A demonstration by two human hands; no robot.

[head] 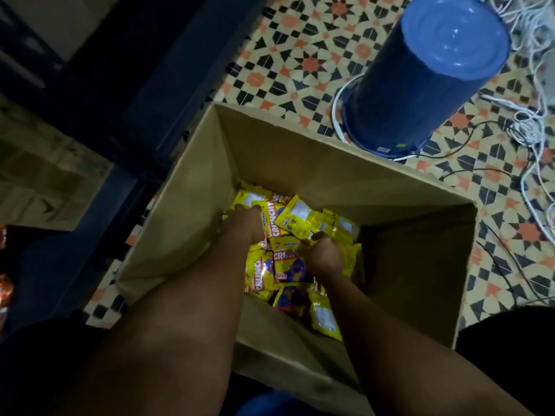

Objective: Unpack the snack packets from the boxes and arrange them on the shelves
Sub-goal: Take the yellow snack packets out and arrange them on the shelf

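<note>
We look straight down at a loose heap of small yellow foil snack packets (295, 235) with red and blue printing, lying at the bottom of a deep, open brown cardboard box (300, 163) on the floor. The packets sit low, which is why both bare forearms reach far inside. Our left hand (244, 223) lies on the heap towards the far left corner, fingertips curled down into the packets; whether it really grips any we cannot tell. Our right hand (322, 253) sits nearer the middle, fingers buried among the packets, their hold also hidden. Two hands together suggest gathering a bunch at once instead of single packets.

Outside the box, a patterned tile floor (300, 55) in cream, black and orange spreads out. An upturned blue plastic bucket (426, 73) stands beyond the box's far wall, close by. Tangled white and black cables (528, 124) trail at right. Dark blue shelving (126, 85), dimly lit, stands at left, near for the arranging step.
</note>
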